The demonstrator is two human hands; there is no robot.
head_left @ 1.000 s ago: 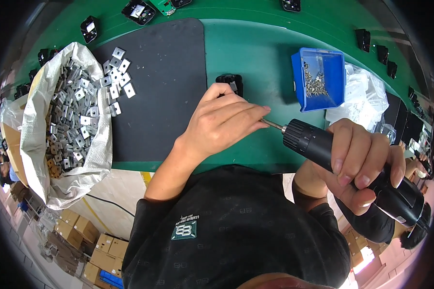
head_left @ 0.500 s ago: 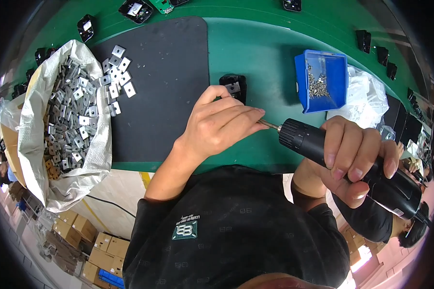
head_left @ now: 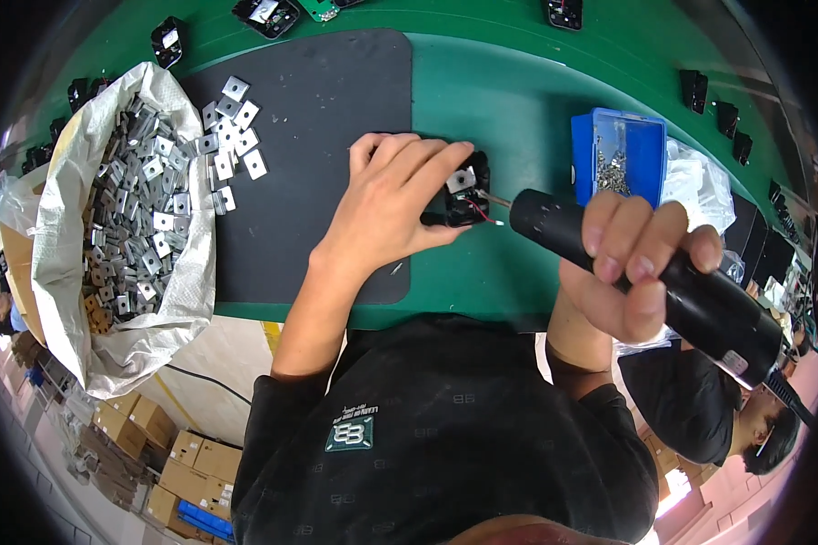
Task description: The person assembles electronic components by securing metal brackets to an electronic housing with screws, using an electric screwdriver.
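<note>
Black housing (head_left: 464, 211) is on the green worktop (head_left: 518, 100), just right of the dark mat (head_left: 318, 109). Metal plate (head_left: 462, 179) with a hole sits inside it. Left hand (head_left: 391, 195) grips the housing from its left, fingers on the far side, thumb at the near side. Right hand (head_left: 632, 263) is wrapped round the electric screwdriver (head_left: 554, 225), bit (head_left: 496, 199) pointing into the housing's right side.

Driver looks well tilted. My take: if this is a screw going in, stand it square to the seat before adding pressure, or it could cross-thread or cam out. Brace the housing so torque doesn't spin it; keep the thumb clear of the bit. Red and white wires (head_left: 493, 221) poke out near the bit, so tuck them away or they may get pinched.

Can't make out: bit tip contact, any screw on it, the seat. Left fingers cover the housing's left part. Trigger, if any, is under the right hand. That hand also overlaps the near end of the blue bin (head_left: 643, 150), so only part of the screws (head_left: 611, 173) shows.
</note>
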